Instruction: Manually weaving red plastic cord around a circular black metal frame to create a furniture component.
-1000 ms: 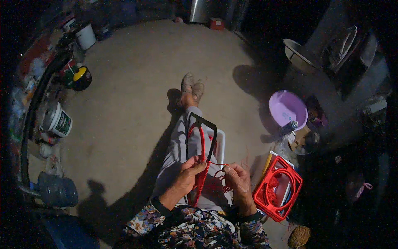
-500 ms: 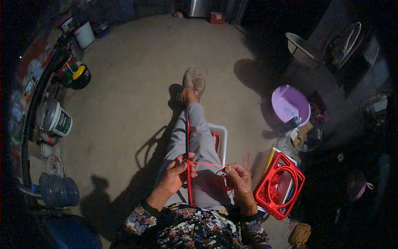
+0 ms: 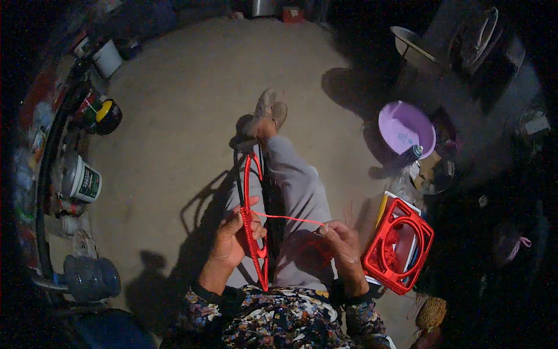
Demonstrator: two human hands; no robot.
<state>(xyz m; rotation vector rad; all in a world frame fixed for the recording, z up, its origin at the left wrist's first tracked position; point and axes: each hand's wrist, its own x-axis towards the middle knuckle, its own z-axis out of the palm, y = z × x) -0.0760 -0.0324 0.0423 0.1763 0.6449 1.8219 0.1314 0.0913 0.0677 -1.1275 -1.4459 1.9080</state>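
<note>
My left hand [image 3: 233, 235] grips a narrow frame [image 3: 246, 180], partly wrapped in red cord, with black bars showing on its left side. It stands nearly edge-on over my lap. From the frame beside my left fingers, a red cord [image 3: 285, 217] runs almost straight across to my right hand [image 3: 344, 241]. There the thumb and fingers pinch it closed, over my right thigh. My palm side and part of the frame hide some of the left fingers.
To my right lie red frames [image 3: 381, 235] with a ring inside, over a container. Beyond them are a lilac basin [image 3: 401, 125] and a spray can [image 3: 411, 155]. A white bucket [image 3: 87, 181] and a blue water bottle [image 3: 93, 278] stand on the left.
The frame has turned, so its open shape shows more, and my left hand has shifted left with it. My right hand has moved slightly right, with a longer stretch of cord between the hands.
</note>
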